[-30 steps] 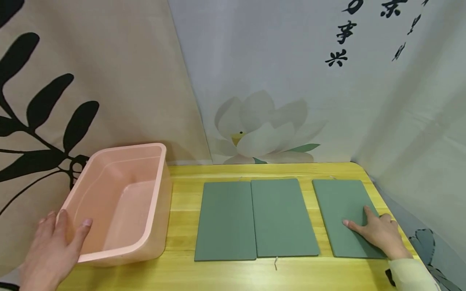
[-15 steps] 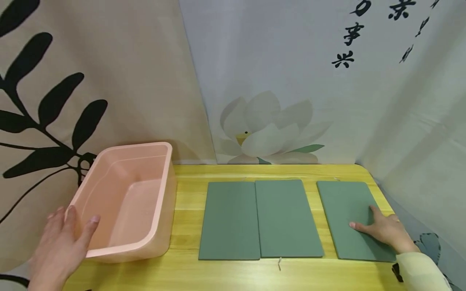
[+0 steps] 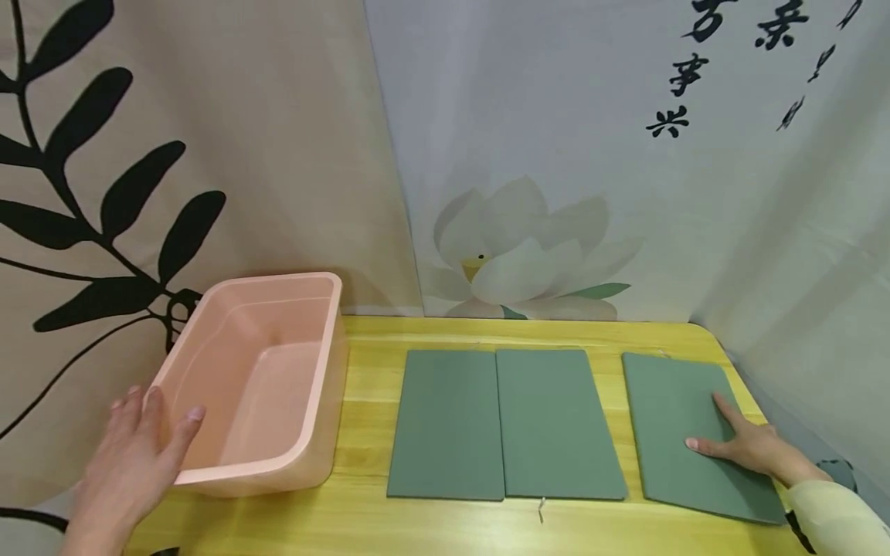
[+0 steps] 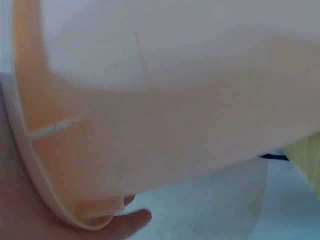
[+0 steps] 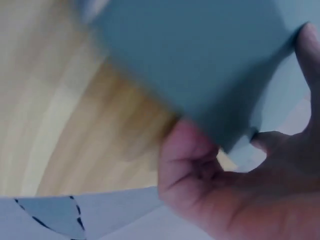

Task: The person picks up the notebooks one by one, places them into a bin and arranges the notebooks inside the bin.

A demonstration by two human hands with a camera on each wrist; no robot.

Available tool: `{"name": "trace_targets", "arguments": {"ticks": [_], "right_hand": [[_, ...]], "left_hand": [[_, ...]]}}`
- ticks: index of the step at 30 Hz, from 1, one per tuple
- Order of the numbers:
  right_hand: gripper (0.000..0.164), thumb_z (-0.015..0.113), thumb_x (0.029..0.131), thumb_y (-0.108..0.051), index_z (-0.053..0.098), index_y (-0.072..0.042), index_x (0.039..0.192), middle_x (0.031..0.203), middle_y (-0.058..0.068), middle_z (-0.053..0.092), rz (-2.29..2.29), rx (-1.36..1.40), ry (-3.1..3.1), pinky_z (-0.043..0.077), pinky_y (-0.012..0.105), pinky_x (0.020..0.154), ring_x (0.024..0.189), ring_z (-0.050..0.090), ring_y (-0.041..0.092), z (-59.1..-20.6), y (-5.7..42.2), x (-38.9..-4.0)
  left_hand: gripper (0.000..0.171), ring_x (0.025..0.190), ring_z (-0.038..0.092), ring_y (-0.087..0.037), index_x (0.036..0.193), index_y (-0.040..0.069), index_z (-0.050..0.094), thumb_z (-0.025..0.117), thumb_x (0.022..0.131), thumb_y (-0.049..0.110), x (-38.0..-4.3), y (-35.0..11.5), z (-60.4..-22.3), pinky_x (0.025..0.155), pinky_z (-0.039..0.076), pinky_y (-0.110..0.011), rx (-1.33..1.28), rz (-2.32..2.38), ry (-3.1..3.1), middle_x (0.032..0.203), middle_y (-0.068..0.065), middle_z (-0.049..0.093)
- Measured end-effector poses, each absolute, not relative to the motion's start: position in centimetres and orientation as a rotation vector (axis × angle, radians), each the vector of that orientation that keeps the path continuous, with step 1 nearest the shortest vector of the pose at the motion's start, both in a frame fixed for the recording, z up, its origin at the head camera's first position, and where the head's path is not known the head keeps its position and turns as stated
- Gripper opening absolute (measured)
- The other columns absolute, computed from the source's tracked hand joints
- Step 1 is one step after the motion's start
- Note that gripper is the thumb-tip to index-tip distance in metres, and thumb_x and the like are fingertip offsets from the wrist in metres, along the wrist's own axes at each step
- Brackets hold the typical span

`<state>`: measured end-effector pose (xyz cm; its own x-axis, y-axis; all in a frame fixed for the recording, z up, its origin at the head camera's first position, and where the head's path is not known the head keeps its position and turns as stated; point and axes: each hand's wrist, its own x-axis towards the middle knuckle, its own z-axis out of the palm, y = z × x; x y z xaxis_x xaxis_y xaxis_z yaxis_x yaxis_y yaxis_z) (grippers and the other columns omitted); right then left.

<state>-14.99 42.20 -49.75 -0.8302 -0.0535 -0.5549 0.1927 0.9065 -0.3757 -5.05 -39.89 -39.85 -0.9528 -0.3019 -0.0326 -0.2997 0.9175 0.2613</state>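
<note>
Head view: at the right end of the desk (image 3: 348, 525), the green board (image 3: 674, 409) lies left of the right hand (image 3: 759, 448) gripping its outer edge, long axis pointing away; the left hand (image 3: 132, 467) clasps the pink tub (image 3: 328, 421).

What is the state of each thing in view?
Pink tub: upright, open-topped.
Left hand: holding its rim.
Left green board: lying flat.
Middle green board: lying flat, beside the left one.
Right green board: gripped, askew to the others.
Right hand: gripping that board.
</note>
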Motion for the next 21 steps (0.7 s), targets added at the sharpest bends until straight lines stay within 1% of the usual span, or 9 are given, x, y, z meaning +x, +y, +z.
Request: {"name": "trace_targets", "arguments": {"ticks": [2,4,8,11,14,17,21], "right_hand": [[0.126,0.060,0.094,-0.070,-0.017,0.011,0.153,0.144,0.060,0.003,-0.576,0.089,2.467,0.045,0.072,0.090,0.125,0.024,0.081,-50.0,42.5,-15.0],[0.126,0.060,0.095,-0.069,-0.018,0.011,0.153,0.144,0.060,0.003,-0.596,0.083,2.446,0.048,0.069,0.089,0.126,0.028,0.078,-50.3,42.7,-15.0],[0.123,0.060,0.097,-0.066,-0.017,0.010,0.154,0.146,0.059,0.002,-0.629,0.068,2.433,0.048,0.068,0.089,0.128,0.028,0.077,-50.6,43.1,-14.7],[0.120,0.060,0.098,-0.063,-0.016,0.010,0.155,0.146,0.058,0.002,-0.653,0.065,2.435,0.049,0.066,0.088,0.128,0.029,0.076,-50.8,43.2,-14.4],[0.119,0.060,0.098,-0.062,-0.015,0.010,0.155,0.147,0.058,0.002,-0.671,0.073,2.449,0.050,0.065,0.087,0.128,0.030,0.076,-50.8,43.3,-14.1],[0.117,0.060,0.099,-0.061,-0.013,0.011,0.155,0.147,0.058,0.005,-0.672,0.079,2.477,0.049,0.067,0.090,0.128,0.029,0.075,-50.7,43.4,-13.8],[0.112,0.060,0.100,-0.058,-0.009,0.011,0.155,0.145,0.058,0.010,-0.674,0.077,2.518,0.051,0.065,0.089,0.127,0.034,0.074,-50.2,43.8,-13.4]], "left_hand": [[0.096,0.148,-0.010,-0.060,0.154,-0.018,0.001,0.033,0.108,0.060,-4.9,-40.4,-39.8,0.103,0.016,-0.086,0.414,-0.415,-3.067,0.159,-0.044,-0.009],[0.093,0.148,-0.008,-0.061,0.155,-0.018,0.003,0.035,0.109,0.056,-4.7,-40.8,-39.9,0.100,0.018,-0.087,0.358,-0.414,-3.061,0.159,-0.044,-0.007],[0.088,0.149,-0.002,-0.059,0.156,-0.016,0.005,0.036,0.110,0.052,-4.2,-41.3,-40.3,0.096,0.021,-0.088,0.332,-0.398,-3.040,0.162,-0.040,-0.004],[0.087,0.150,-0.004,-0.057,0.156,-0.016,0.006,0.035,0.110,0.052,-4.0,-41.2,-40.7,0.101,0.019,-0.086,0.330,-0.394,-3.007,0.163,-0.038,-0.005],[0.086,0.151,-0.009,-0.055,0.155,-0.017,0.005,0.034,0.111,0.051,-4.1,-41.0,-40.9,0.108,0.014,-0.083,0.316,-0.408,-2.973,0.163,-0.038,-0.007],[0.086,0.151,-0.012,-0.053,0.155,-0.018,0.004,0.033,0.111,0.050,-4.3,-40.8,-40.9,0.112,0.009,-0.080,0.302,-0.424,-2.962,0.163,-0.037,-0.009],[0.085,0.152,-0.012,-0.052,0.155,-0.018,0.003,0.033,0.111,0.048,-4.5,-40.8,-40.8,0.109,0.012,-0.082,0.291,-0.427,-2.973,0.163,-0.038,-0.009]]}}
